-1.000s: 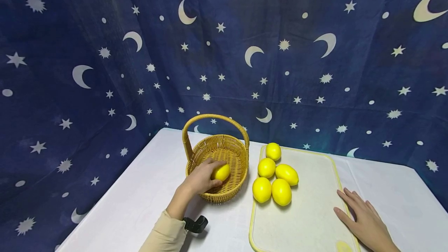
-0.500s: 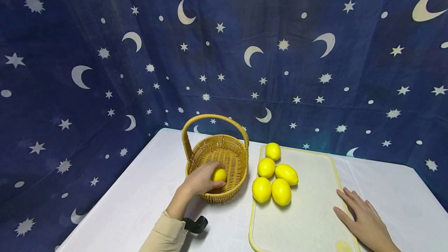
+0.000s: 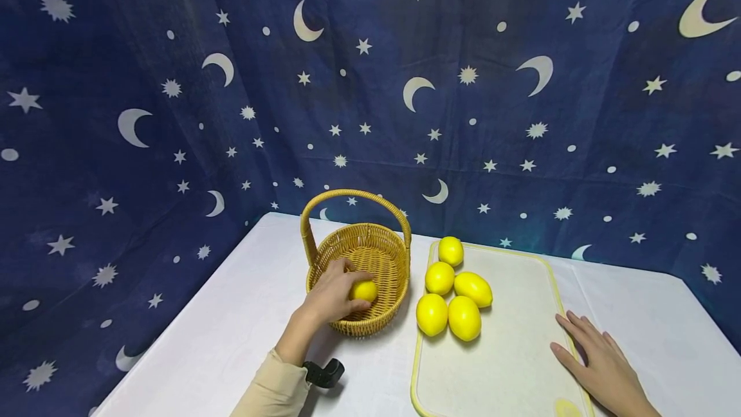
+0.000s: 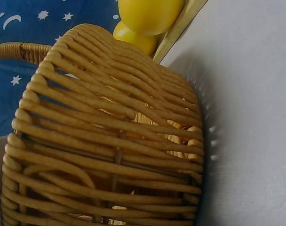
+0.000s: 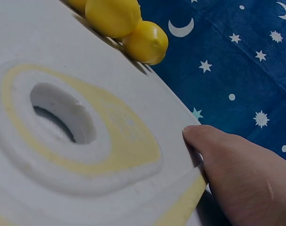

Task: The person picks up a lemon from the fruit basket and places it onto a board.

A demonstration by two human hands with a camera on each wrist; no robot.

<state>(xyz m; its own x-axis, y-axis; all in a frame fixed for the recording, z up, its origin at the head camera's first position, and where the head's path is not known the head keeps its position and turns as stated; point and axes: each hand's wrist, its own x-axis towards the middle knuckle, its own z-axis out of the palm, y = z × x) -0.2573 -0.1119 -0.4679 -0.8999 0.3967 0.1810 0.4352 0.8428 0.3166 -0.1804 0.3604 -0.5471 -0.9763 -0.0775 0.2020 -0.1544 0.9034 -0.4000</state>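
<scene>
Inside the round wicker basket (image 3: 357, 325), my left hand (image 3: 330, 291) holds a yellow lemon (image 3: 365, 291) with the thumb on its near side and a finger across its top. The palm hides part of the fruit. In the left wrist view the basket's woven side (image 4: 110, 141) hides the fingers. My right hand (image 3: 604, 365) lies with spread, relaxed fingers on the right edge of the white cutting board (image 3: 521, 352); the right wrist view shows its thumb (image 5: 204, 136) at the board's edge. Several lemons (image 3: 465, 318) sit on the board's left part.
The basket's tall arched handle (image 3: 356, 192) rises above the left hand. A white cloth covers the table (image 3: 220, 327). Behind it hangs a dark blue curtain (image 3: 370, 95) with moons and stars. The board has a round hole (image 5: 63, 113) in its near corner.
The left hand and its lemon have shifted slightly toward me inside the basket. Its fingers have altered their position around the fruit. The right hand and the lemons on the board keep their places.
</scene>
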